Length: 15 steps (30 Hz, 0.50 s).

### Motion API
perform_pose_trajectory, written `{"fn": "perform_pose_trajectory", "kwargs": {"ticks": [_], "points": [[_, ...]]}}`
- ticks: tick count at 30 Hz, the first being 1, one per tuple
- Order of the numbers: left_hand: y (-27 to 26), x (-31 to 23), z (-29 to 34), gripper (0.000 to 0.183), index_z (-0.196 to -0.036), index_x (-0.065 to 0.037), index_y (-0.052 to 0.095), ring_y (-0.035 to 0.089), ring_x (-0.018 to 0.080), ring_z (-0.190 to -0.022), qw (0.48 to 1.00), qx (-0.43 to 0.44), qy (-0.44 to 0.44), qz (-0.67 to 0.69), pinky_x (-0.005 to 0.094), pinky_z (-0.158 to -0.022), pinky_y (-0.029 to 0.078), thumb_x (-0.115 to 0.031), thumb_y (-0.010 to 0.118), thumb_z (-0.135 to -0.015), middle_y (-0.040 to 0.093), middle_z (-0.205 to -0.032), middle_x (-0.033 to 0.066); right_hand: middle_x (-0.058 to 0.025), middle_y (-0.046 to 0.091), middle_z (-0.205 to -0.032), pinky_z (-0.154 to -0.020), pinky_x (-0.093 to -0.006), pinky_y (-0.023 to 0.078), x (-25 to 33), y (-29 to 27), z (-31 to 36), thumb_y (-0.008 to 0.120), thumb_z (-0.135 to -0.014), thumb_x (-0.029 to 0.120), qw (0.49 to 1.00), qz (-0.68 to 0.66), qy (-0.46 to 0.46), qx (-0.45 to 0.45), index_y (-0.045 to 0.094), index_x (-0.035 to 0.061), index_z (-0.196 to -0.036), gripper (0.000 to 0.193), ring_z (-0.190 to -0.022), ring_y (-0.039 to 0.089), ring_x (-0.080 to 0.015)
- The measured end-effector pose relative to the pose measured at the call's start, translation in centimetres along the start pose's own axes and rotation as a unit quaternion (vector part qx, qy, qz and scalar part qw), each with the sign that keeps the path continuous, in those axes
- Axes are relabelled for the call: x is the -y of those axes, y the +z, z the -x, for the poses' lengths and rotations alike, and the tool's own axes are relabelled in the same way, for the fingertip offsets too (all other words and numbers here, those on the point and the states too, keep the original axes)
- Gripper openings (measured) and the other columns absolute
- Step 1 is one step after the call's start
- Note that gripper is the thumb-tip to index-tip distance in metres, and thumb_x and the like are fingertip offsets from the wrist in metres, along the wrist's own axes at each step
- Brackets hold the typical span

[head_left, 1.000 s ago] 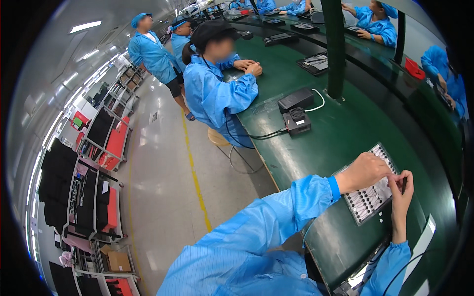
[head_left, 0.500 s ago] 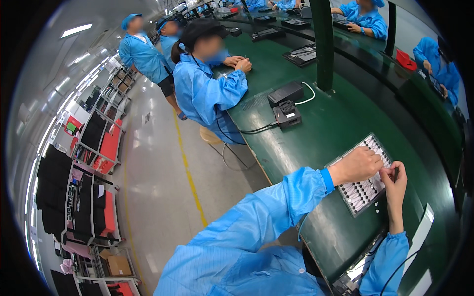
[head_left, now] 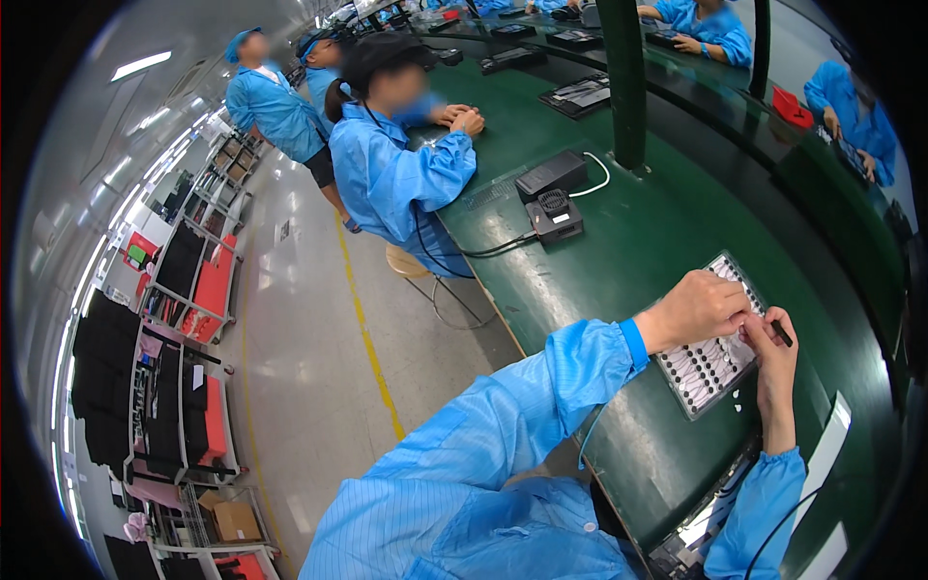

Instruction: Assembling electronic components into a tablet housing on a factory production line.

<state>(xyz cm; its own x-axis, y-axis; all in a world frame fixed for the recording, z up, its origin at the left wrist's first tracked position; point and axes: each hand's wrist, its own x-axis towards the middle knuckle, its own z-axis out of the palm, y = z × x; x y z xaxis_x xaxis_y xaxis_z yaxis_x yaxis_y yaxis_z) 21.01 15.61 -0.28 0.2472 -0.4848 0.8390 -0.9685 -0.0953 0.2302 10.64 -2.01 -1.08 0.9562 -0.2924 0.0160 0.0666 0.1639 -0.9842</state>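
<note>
Over a clear tray holding rows of small white-and-black parts, my two hands meet with their fingertips together. My left hand comes in from the left, a blue band at its wrist, fingers closed in a pinch; what they pinch is hidden. On the right, my right hand is raised with fingers closed on a small black strip-like piece, one end of which sticks out. Two tiny white scraps lie on the green table beside the tray's near edge.
A black adapter and a black box with a round top sit farther off, joined to cables. Beyond them a co-worker is seated. A dark post rises from the table. An opened device lies near my right sleeve.
The small black piece now shows at my right fingers, where it was not visible before. My left hand has shifted slightly, and the whole view has moved a little.
</note>
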Motion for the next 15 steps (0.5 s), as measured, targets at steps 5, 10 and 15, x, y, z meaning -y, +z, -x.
{"fn": "perform_pose_trajectory", "kwargs": {"ticks": [5,10,15], "points": [[-0.1,-0.2,-0.1,0.011,-0.081,-0.009,0.064,0.063,0.026,-0.063,1.0,-0.001,0.013,-0.008,0.0377,-0.061,0.05,-0.01,0.074,-0.076,0.063,-0.074,0.005,-0.0079,0.071,-0.099,-0.083,-0.0254,0.056,-0.9,-0.5,0.0,0.069,-0.096,0.005,0.998,-0.057,0.002,-0.011,0.051,0.0103,-0.097,0.019,-0.085,0.067,-0.0132],[-0.8,-0.2,-0.3,0.012,-0.082,-0.009,0.063,0.066,0.0265,-0.07,0.999,0.018,-0.05,-0.005,0.0392,-0.065,0.05,-0.012,0.074,-0.076,0.064,-0.078,0.0059,-0.0136,0.072,-0.111,-0.092,-0.0267,0.057,1.0,-1.5,-0.4,0.072,-0.095,0.007,0.992,-0.062,-0.022,-0.109,0.054,0.011,-0.093,0.019,-0.095,0.07,-0.0163],[-0.7,0.6,0.7,0.009,-0.082,-0.009,0.064,0.067,0.0283,-0.081,0.991,0.108,-0.068,-0.031,0.0408,-0.073,0.049,-0.014,0.071,-0.08,0.065,-0.08,0.006,-0.0145,0.071,-0.111,-0.094,-0.0297,0.055,4.7,-3.4,1.2,0.072,-0.095,0.007,0.991,-0.039,-0.059,-0.111,0.052,0.0104,-0.097,0.02,-0.101,0.07,-0.0184]]}}
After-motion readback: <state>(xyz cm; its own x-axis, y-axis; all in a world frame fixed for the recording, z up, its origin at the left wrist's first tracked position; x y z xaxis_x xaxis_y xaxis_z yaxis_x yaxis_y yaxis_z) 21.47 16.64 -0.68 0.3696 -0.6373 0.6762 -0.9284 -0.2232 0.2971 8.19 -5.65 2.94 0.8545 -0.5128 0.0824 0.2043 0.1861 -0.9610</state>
